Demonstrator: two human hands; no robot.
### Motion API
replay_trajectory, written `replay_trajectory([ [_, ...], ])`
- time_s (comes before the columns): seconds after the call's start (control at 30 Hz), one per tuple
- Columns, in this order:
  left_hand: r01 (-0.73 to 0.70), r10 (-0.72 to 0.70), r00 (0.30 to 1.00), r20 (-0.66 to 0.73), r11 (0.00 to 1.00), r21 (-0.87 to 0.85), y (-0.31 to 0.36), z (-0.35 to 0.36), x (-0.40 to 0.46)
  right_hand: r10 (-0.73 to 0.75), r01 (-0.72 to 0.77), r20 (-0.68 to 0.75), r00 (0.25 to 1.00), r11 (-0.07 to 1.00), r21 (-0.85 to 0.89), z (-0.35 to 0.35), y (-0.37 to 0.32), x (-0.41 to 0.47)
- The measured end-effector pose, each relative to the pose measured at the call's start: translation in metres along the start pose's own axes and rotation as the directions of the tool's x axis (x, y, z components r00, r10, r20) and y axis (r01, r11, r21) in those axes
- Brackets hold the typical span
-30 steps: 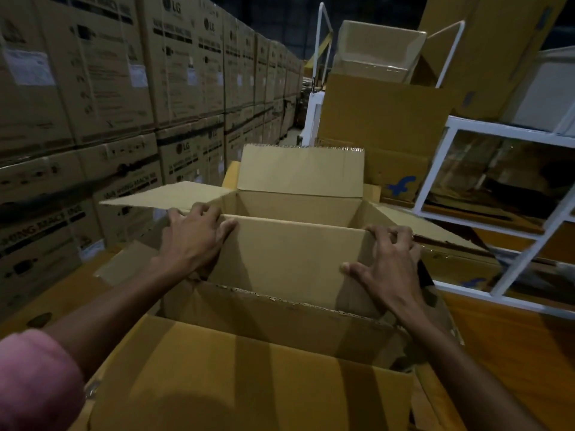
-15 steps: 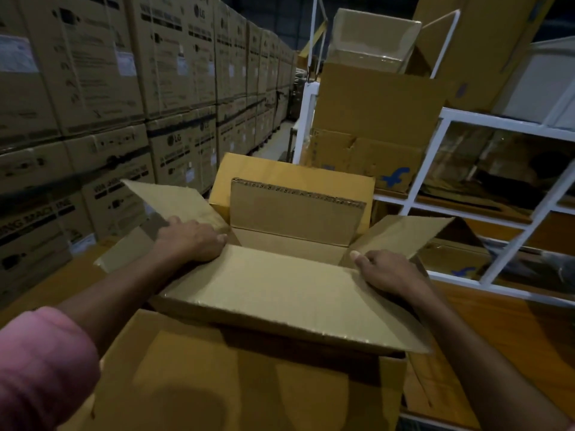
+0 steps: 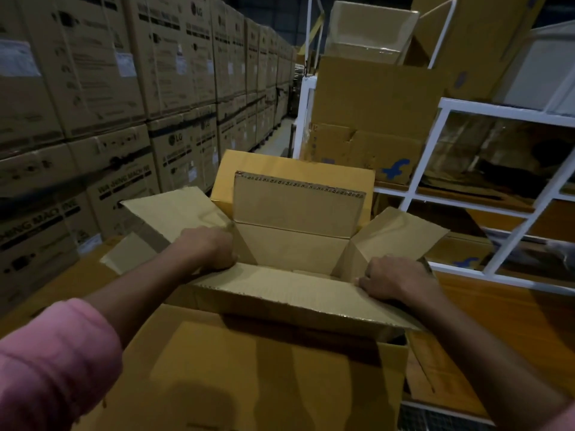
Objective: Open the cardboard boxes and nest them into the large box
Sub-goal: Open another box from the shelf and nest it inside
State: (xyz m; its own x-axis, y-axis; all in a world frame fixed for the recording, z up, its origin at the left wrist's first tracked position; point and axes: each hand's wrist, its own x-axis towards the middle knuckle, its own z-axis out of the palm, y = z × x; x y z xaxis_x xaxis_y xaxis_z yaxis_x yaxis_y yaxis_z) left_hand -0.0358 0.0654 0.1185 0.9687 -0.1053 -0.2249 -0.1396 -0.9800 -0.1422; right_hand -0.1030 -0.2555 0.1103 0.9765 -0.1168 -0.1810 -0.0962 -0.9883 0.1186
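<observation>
Your left hand (image 3: 208, 247) and right hand (image 3: 392, 277) each gripped a near corner of the plain brown open-topped cardboard box (image 3: 292, 250), mouth upward, long axis left-right, sitting inside the large yellow-brown cardboard box (image 3: 264, 374).
</observation>
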Motion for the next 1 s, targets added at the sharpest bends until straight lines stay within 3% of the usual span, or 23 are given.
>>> replay_trajectory([
  [0.17,-0.153,0.154,0.986,0.06,0.988,-0.016,0.01,-0.023,0.008,-0.073,0.069,-0.042,0.996,0.992,-0.107,-0.03,-0.007,0.008],
  [0.37,-0.225,0.232,0.971,0.057,0.968,-0.107,0.028,-0.042,0.032,-0.328,0.306,0.086,0.941,0.931,0.196,-0.057,-0.012,0.051],
  [0.43,-0.26,0.266,0.963,0.046,0.959,-0.114,0.038,-0.048,0.044,-0.364,0.345,0.062,0.929,0.916,0.202,-0.061,-0.012,0.069],
  [0.63,-0.314,0.312,0.949,-0.033,0.946,-0.085,0.058,-0.057,0.095,-0.369,0.371,-0.037,0.929,0.924,0.09,-0.065,-0.005,0.141],
  [1.0,-0.158,0.145,0.983,-0.117,0.98,-0.119,0.07,-0.049,0.224,-0.269,0.288,-0.141,0.953,0.948,0.132,-0.064,0.021,0.277],
])
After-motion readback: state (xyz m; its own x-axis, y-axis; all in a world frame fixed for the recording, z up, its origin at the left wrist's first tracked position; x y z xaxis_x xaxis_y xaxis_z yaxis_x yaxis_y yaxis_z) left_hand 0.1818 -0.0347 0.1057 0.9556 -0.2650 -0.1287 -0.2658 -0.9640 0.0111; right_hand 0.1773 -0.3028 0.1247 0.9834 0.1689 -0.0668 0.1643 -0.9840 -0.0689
